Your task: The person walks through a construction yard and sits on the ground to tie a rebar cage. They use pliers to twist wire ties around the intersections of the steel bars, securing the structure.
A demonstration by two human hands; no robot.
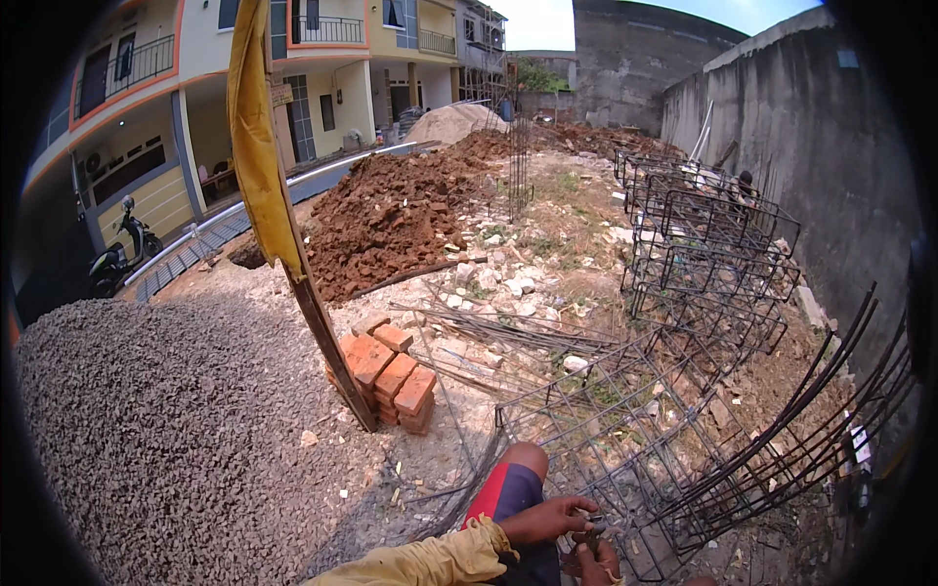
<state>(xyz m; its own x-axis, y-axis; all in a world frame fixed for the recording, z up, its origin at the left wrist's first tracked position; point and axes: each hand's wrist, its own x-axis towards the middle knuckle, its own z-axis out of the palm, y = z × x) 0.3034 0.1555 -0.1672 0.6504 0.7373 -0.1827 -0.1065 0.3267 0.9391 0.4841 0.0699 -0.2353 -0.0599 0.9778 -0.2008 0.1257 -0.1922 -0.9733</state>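
Note:
My left hand, at the end of a yellow sleeve, reaches in beside my bent knee. Its fingers are curled in a pinch around something small and greyish that I cannot make out. Just below it, my right hand is closed too, its fingertips close to the left ones. What it holds is hidden. Both hands are at the near left side of a rebar cage of thin dark rods lying on the ground.
Stacked red bricks stand by a leaning wooden post with yellow cloth. Grey gravel fills the left. Long rebar rods curve up at right. More rebar cages lie along the concrete wall. Red soil is heaped beyond.

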